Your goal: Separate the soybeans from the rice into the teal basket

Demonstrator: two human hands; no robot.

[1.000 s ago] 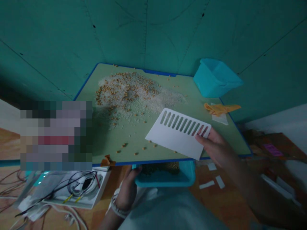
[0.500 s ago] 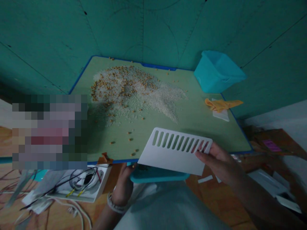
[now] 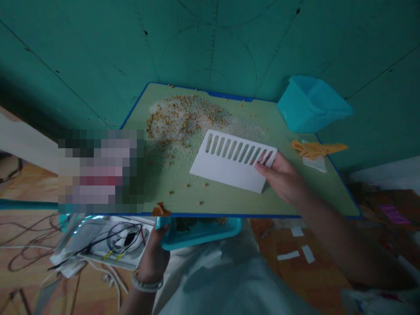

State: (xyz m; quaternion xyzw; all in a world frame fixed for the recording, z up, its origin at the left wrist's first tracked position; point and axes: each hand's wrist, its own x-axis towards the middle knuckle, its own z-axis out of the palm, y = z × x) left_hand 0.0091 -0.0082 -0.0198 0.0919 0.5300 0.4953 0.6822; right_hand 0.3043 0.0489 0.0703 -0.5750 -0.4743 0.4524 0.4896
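While the right hand [image 3: 284,179] pinches a white scraper [image 3: 229,164] by its slotted corner, the left hand [image 3: 154,256] grips a blue tray [image 3: 200,232].
The scraper is held low over the green board [image 3: 295,197], its far edge just beside the heap of rice and beans [image 3: 187,120]. The tray sits below the board's near edge, with the left fingers closed round its left end. A blue tub [image 3: 311,103] and an orange cloth [image 3: 315,148] lie at the board's right side.
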